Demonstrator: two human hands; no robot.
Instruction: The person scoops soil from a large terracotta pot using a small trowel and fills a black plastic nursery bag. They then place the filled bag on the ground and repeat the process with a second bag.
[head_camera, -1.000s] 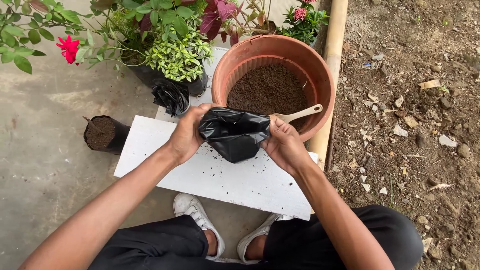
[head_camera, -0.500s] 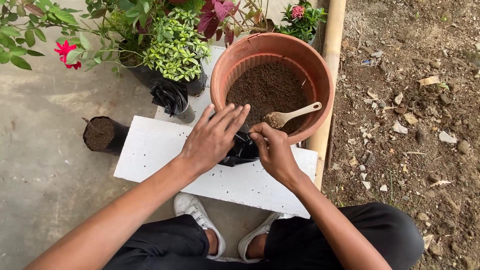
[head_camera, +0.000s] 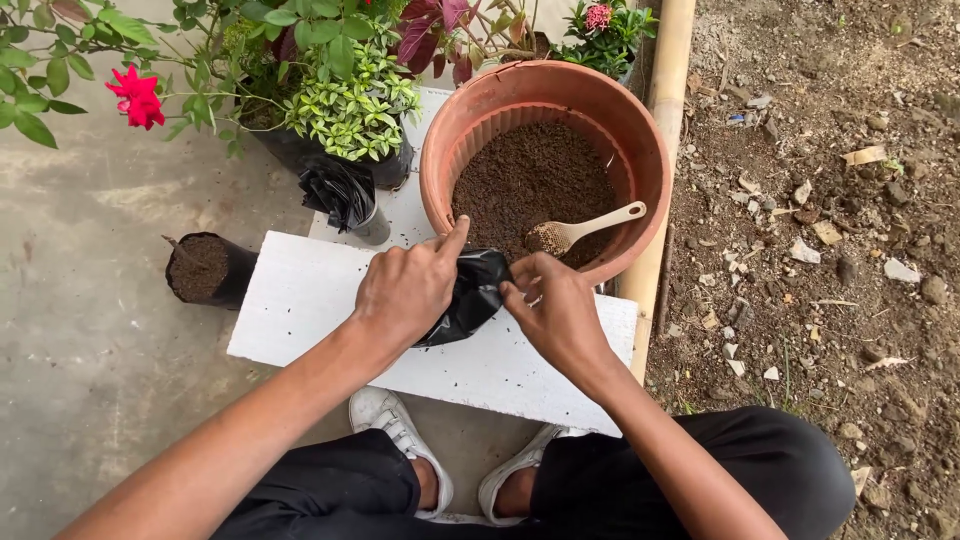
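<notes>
two hands hold a black bag (head_camera: 470, 295) on the white bench (head_camera: 300, 300). left hand (head_camera: 405, 290) grips its side, right hand (head_camera: 560, 310) pinches its edge. big pot (head_camera: 650, 180) with dirt and a spoon (head_camera: 585, 228) sits just behind.

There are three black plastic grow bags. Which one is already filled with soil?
The black bag standing on the concrete floor, left of the white board, shows soil at its open top. The one between both hands is crumpled; the third looks collapsed.

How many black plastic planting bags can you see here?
3: one bag held by both hands on the white board, one soil-filled bag on the concrete at left, one crumpled bag beside the plants. Foliage may hide more.
</notes>
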